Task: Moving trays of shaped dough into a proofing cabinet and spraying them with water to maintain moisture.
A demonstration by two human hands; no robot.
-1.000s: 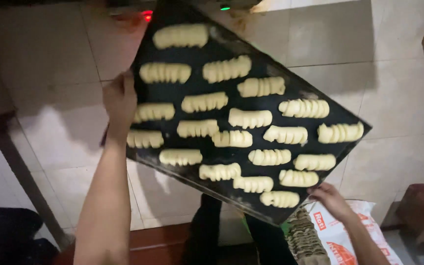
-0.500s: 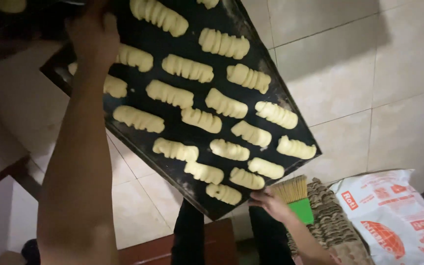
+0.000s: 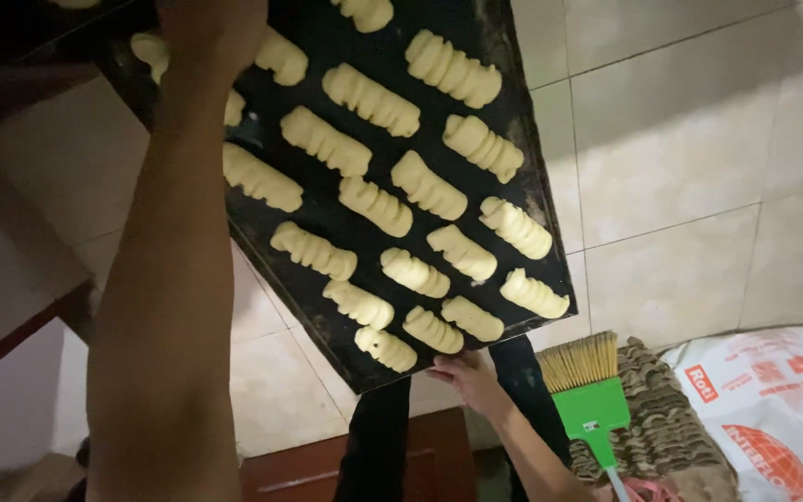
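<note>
Since the earlier frames the black rectangular metal baking tray (image 3: 327, 28) has swung up and to the left, so its far end now runs off the top of the view, and a green-headed broom with straw bristles (image 3: 590, 390) has come into sight at the near right.

The left hand (image 3: 211, 33) grips the tray's far-left edge, fingers clamped over the rim, the forearm stretching down the left side. The right hand (image 3: 467, 374) holds the near corner from beneath; its fingers are partly hidden, so their closure cannot be told.

The tray hangs tilted above the pale tiled floor (image 3: 699, 158), with open floor to its right. A dark wooden ledge (image 3: 20, 335) lies close on the left, and a white printed sack (image 3: 773, 409) lies at the near right.

Rows of pale, ridged raw dough rolls (image 3: 427, 184) lie slantwise across the tray, evenly spaced and apart.
</note>
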